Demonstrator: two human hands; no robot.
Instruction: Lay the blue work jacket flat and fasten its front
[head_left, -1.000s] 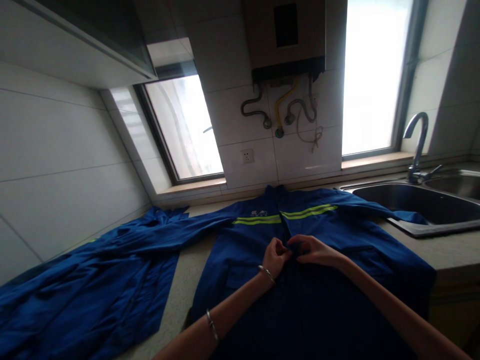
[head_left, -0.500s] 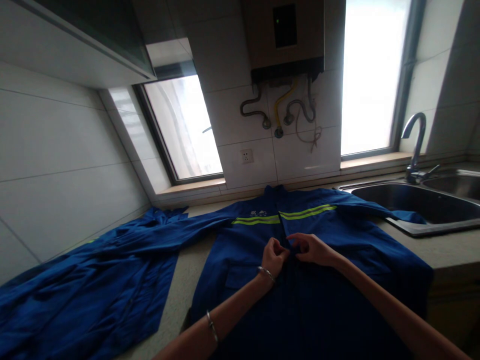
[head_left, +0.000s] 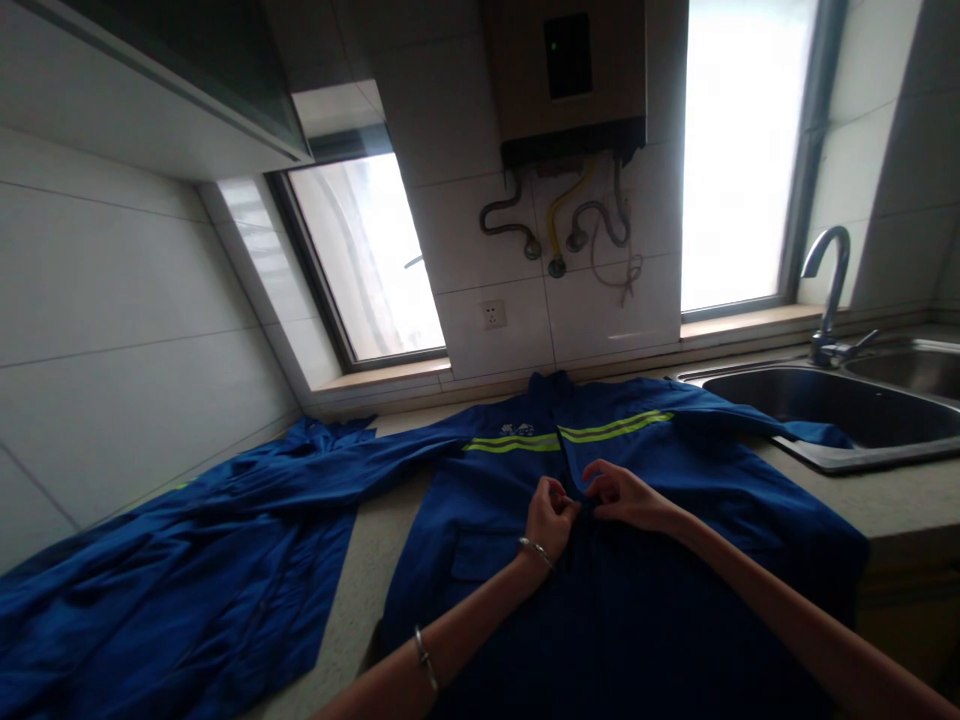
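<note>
A blue work jacket [head_left: 495,490] with yellow-green reflective stripes across the chest lies spread on the counter, its collar toward the wall. My left hand [head_left: 551,515], a bracelet at its wrist, pinches the jacket's front opening just below the stripes. Close beside it, my right hand [head_left: 619,497] pinches the same front edge between thumb and fingers. The fingertips of both hands nearly meet. Whatever small fastening lies between them is too dark and covered to make out.
Another blue garment [head_left: 187,570] lies crumpled on the counter [head_left: 375,540] at the left. A steel sink [head_left: 832,460] with a faucet [head_left: 829,290] stands at the right, and one jacket sleeve [head_left: 795,430] reaches over its rim. A water heater [head_left: 574,80] hangs on the wall.
Both hands stay at the jacket's front opening. The right hand's fingers have shifted slightly, with the index finger more bent; the jacket lies as before.
</note>
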